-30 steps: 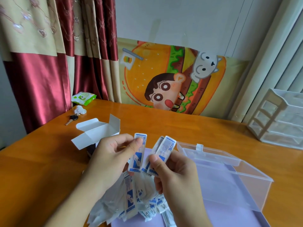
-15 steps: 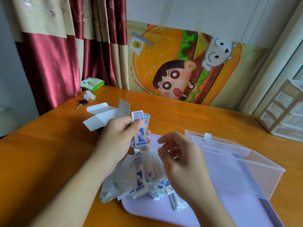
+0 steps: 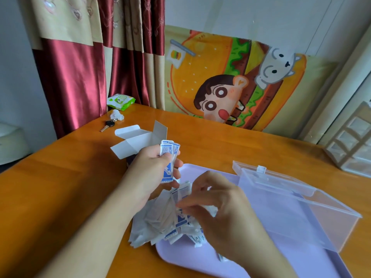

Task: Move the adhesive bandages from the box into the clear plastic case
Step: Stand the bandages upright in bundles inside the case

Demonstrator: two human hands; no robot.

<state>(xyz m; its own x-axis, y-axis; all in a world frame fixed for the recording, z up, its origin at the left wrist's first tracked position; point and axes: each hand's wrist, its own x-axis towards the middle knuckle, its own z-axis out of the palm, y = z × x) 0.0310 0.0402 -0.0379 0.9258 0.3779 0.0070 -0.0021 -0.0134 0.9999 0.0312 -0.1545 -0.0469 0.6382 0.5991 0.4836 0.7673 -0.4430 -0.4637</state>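
bandages (flat paper wrappers) | left hand grip pinches several | right hand fingers curled into pile

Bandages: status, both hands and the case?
Left hand shut on small bandage stack. Right hand picking at loose bandage pile, grip unclear. Clear case open, looks empty. No obstruction.

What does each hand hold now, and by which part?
The left hand pinches a small stack of adhesive bandages around its middle. The right hand reaches into the loose bandage pile; whether it grips one cannot be told.
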